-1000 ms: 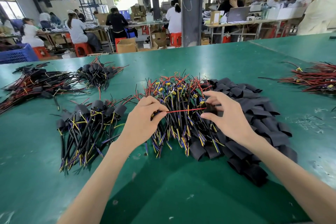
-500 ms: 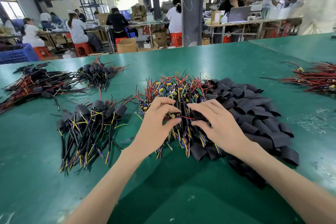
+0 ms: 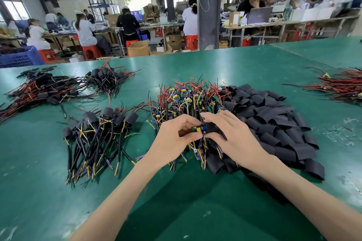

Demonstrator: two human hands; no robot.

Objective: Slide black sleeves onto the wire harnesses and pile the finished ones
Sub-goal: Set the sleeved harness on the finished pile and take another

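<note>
My left hand (image 3: 172, 139) pinches one wire harness (image 3: 198, 129) by its small board with a blue part. My right hand (image 3: 233, 139) holds a black sleeve (image 3: 212, 128) right against that end; the two hands touch over the middle pile. Under them lies a heap of bare harnesses (image 3: 188, 100) with red, yellow and blue wires. A spread of flat black sleeves (image 3: 274, 121) lies to the right of it. A pile of sleeved harnesses (image 3: 98, 129) lies to the left of my left hand.
More sleeved harness piles lie at the far left (image 3: 39, 90) and back left (image 3: 107, 78) of the green table (image 3: 176, 201). Red-wired harnesses (image 3: 344, 86) lie at the right edge. A blue crate (image 3: 19, 57) stands beyond the table. People work at benches behind.
A second ago my hands were apart with a red wire stretched between them. They have come together, and the sleeve now meets the harness's board end.
</note>
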